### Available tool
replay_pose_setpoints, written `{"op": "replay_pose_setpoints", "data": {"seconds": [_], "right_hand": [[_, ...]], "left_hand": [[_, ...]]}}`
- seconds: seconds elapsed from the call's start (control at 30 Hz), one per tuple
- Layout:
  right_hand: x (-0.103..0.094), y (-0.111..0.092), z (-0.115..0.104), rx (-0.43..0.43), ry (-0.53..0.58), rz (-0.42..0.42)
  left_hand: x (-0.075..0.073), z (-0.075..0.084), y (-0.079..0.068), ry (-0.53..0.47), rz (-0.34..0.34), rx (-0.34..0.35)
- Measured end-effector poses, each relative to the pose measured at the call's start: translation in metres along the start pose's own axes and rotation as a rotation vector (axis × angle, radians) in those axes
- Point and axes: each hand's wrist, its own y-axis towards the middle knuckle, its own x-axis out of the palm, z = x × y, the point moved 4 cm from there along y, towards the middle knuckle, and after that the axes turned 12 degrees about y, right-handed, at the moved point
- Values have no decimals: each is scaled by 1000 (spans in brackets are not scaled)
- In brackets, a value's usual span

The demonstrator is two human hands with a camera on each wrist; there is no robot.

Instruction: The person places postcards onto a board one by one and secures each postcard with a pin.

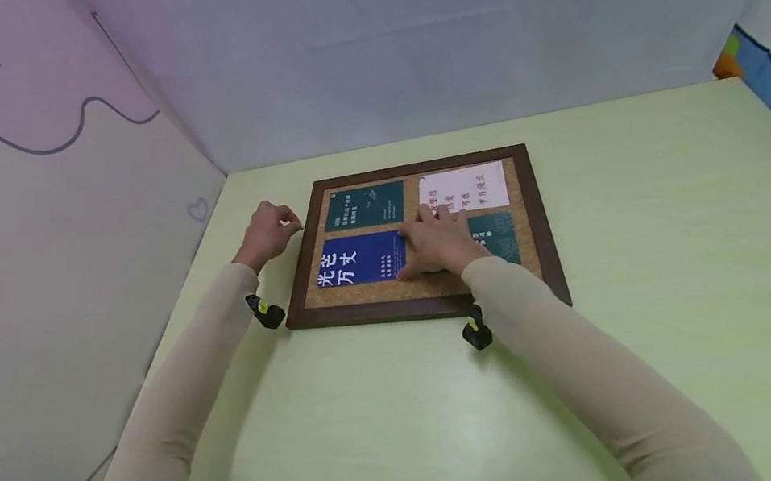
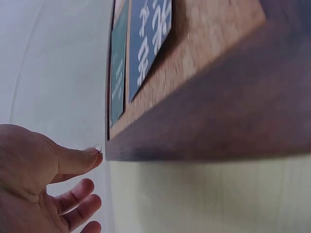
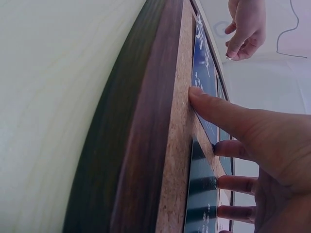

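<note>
A brown-framed cork board (image 1: 375,319) lies on the table with several cards on it. My left hand (image 1: 267,235) is raised just beyond the board's left edge. Between its thumb and index finger it pinches a small clear pushpin (image 2: 98,148), mostly hidden by the fingertips. My right hand (image 1: 440,241) rests on the board with fingers spread. Its thumb touches the right edge of the blue card (image 1: 372,259), and its other fingers reach over the neighbouring cards. A dark green card (image 1: 366,205) lies above the blue one.
A pink card (image 1: 466,184) sits at the board's upper right, above another green card (image 1: 496,235) partly covered by my right hand. The pale green table (image 1: 647,251) extends right and toward me. A plain wall (image 1: 382,45) stands behind, a patterned wall (image 1: 43,228) at left.
</note>
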Motion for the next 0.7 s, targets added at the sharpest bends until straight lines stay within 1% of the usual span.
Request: {"op": "replay_pose_setpoints", "data": {"seconds": [0.07,0.17,0.23,0.33,0.4,0.53,0.7], "right_hand": [[1,1,0,-2,-2,-2],[2,3,0,-8,-2,-1],[2,4,0,-9,4,0],[2,5,0,-6,17,-3],[3,5,1,-1,18,-1],[3,5,1,10,14,6],[3,4,0,2,18,8]], "left_hand": [[3,2,-1,-29,-4,13],[6,5,-3,-98,-16,21],[8,9,-4,-146,-39,23],[11,15,-5,-181,-86,18],[13,20,-5,-185,-110,10],[17,27,-4,-164,-135,-12],[19,28,-5,-160,-174,-21]]}}
